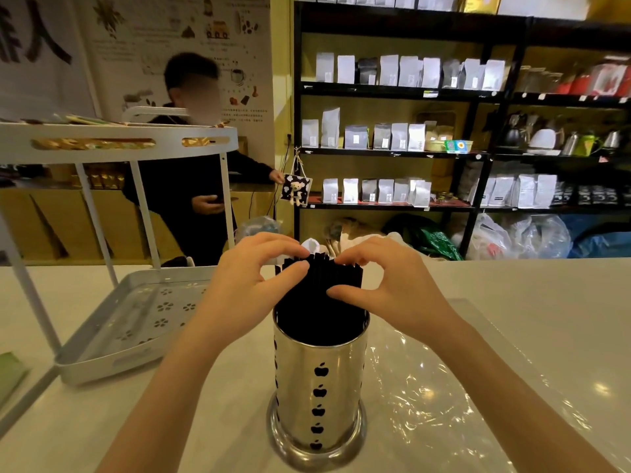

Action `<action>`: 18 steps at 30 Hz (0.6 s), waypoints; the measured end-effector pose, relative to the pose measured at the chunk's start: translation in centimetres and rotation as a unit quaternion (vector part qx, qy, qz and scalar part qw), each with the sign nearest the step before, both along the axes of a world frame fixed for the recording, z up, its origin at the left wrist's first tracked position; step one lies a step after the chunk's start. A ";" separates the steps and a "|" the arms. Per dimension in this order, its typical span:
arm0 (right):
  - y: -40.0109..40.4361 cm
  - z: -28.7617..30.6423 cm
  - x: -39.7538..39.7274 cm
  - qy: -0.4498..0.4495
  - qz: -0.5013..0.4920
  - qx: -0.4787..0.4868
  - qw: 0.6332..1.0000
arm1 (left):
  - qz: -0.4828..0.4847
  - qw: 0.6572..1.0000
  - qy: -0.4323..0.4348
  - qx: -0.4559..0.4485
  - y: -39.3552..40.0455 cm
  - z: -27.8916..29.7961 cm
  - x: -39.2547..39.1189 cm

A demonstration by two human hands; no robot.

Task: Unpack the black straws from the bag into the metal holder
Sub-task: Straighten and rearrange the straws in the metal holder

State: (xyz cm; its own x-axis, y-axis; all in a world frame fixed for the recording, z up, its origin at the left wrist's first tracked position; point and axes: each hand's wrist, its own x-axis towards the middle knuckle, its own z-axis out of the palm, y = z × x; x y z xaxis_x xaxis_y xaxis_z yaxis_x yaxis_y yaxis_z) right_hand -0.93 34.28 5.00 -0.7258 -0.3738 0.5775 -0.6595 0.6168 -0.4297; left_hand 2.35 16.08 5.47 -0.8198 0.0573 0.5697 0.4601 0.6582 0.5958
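Note:
A shiny metal holder (319,384) with apple-shaped cut-outs stands upright on the white counter in front of me. A thick bundle of black straws (322,291) stands inside it, its tops poking above the rim. My left hand (251,281) touches the bundle's left top, with fingertips and thumb on the straws. My right hand (382,285) holds the right side, fingers on the tops and thumb against the front. A clear plastic bag (440,387) lies flat and crumpled on the counter to the right of the holder.
A white two-tier rack (112,343) with a perforated lower tray stands on the counter at left. Behind the counter a person in dark clothes (201,186) stands. Black shelves (478,97) with pouches and kettles line the back wall.

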 end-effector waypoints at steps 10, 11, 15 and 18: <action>0.2 -0.3 -0.7 -0.023 0.003 -0.040 0.999 | -0.018 1.000 -0.009 -0.020 0.3 -0.2 0.0; 0.2 -0.3 -0.7 -0.027 0.007 -0.050 0.998 | -0.025 0.999 -0.010 -0.017 0.3 -0.2 0.1; 0.3 0.5 -0.5 -0.055 0.029 -0.085 0.994 | -0.031 0.999 -0.016 -0.020 0.1 -0.3 -0.1; 0.3 1.6 -0.5 -0.071 0.047 -0.101 0.991 | -0.034 0.999 -0.016 -0.022 0.1 -0.3 -0.3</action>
State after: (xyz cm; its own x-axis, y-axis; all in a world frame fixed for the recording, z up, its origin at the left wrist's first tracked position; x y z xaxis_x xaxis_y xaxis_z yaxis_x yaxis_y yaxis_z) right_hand -1.40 34.61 6.58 -0.7725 -0.3314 0.5417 -0.6342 0.4476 -0.6305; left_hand 2.06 16.15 5.16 -0.8306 0.1374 0.5397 0.4858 0.6526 0.5815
